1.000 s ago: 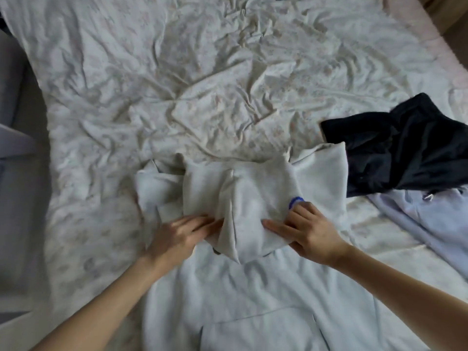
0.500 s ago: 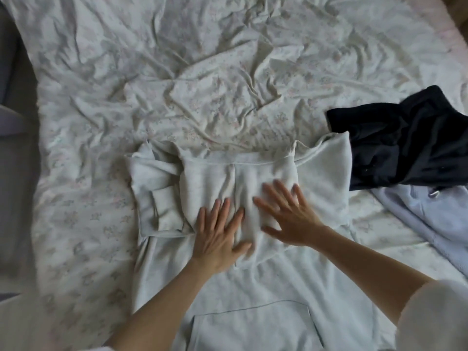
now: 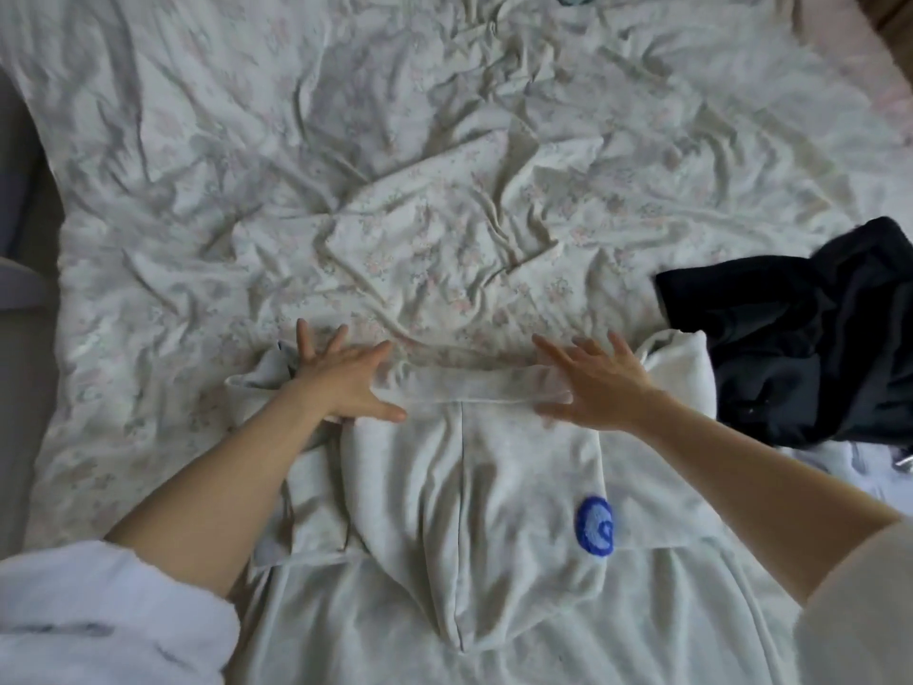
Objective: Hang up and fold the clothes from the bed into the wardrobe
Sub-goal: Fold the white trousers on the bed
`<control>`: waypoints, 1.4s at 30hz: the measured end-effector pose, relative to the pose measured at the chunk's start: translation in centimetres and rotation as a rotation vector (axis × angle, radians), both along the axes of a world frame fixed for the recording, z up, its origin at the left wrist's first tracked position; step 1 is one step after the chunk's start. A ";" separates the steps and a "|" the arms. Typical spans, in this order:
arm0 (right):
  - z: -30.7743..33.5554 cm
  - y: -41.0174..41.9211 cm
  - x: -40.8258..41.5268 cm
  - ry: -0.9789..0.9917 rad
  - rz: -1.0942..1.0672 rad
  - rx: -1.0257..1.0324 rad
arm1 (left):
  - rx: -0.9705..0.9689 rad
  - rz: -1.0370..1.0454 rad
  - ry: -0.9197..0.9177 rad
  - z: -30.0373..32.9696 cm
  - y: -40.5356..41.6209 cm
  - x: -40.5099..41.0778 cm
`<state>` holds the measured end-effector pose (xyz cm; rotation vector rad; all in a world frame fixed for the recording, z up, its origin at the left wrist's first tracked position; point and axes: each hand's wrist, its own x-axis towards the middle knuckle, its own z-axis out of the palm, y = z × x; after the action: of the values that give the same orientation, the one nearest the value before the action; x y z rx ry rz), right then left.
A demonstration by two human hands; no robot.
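Note:
A pale grey hoodie (image 3: 494, 610) lies flat on the bed in front of me, its hood (image 3: 474, 487) folded down over the body and both sleeves folded in. A round blue patch (image 3: 594, 525) shows on its right side. My left hand (image 3: 341, 375) rests flat with spread fingers on the top left corner of the fold. My right hand (image 3: 600, 383) lies flat with spread fingers on the top right. Neither hand grips anything.
The bed carries a crumpled floral sheet (image 3: 395, 165). A black garment (image 3: 810, 338) lies bunched at the right, touching the hoodie's right shoulder. A pale lilac garment (image 3: 840, 462) peeks out below it. The bed's left edge (image 3: 29, 338) borders grey floor.
Both hands slid from the middle of the folded hood up and apart to the top corners of the hoodie. The blue patch is uncovered again. The view moved closer.

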<state>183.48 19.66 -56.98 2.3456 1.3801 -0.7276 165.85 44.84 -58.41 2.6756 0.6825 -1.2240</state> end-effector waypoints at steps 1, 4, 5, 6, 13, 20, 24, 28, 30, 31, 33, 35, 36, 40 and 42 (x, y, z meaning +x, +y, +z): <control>-0.2 0.4 1.0 0.043 -0.036 -0.079 | -0.005 -0.004 0.042 0.0 0.9 0.4; -0.4 0.4 2.7 0.129 -0.153 -0.185 | -0.121 0.054 0.144 0.2 2.3 1.4; -0.4 0.2 2.7 0.167 -0.193 -0.202 | -0.211 0.122 0.173 0.3 2.4 1.5; -0.4 -0.2 2.6 0.220 -0.244 -0.219 | -0.309 0.190 0.205 0.6 2.3 1.5; 2.6 -1.4 1.1 0.025 -0.122 -0.055 | -0.066 -0.018 -0.027 4.0 0.9 -1.8; 8.5 0.7 3.4 -0.222 -0.175 0.296 | 0.142 0.018 -0.430 10.4 2.7 -0.1; 11.7 0.7 3.7 -0.397 -0.211 0.494 | 0.310 0.077 -0.712 13.6 2.7 0.3; 13.2 -0.3 2.6 -0.435 -0.230 0.605 | 0.375 0.054 -0.801 15.2 1.6 -0.8; 13.0 -2.2 0.3 -0.393 -0.216 0.638 | 0.362 0.050 -0.800 15.0 -0.2 -2.9; 12.8 -3.5 -1.1 -0.374 -0.212 0.646 | 0.348 0.029 -0.816 14.8 -1.4 -4.4; 12.0 -6.3 -4.4 -0.363 -0.198 0.675 | 0.318 -0.038 -0.837 14.5 -4.3 -7.8; 11.3 -9.0 -7.5 -0.381 -0.191 0.729 | 0.322 -0.083 -0.911 14.1 -6.7 -11.2; 11.1 -10.1 -8.6 -0.393 -0.183 0.760 | 0.332 -0.100 -0.953 13.7 -7.6 -12.5; 10.5 -15.8 -14.6 -0.388 -0.117 0.766 | 0.283 -0.187 -1.045 11.9 -12.2 -19.4; 9.8 -18.7 -17.6 -0.379 -0.111 0.730 | 0.219 -0.253 -1.033 10.8 -14.6 -23.1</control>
<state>165.91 1.01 -47.21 2.8990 1.5078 0.2658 142.75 30.22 -47.64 3.0654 0.3074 0.3238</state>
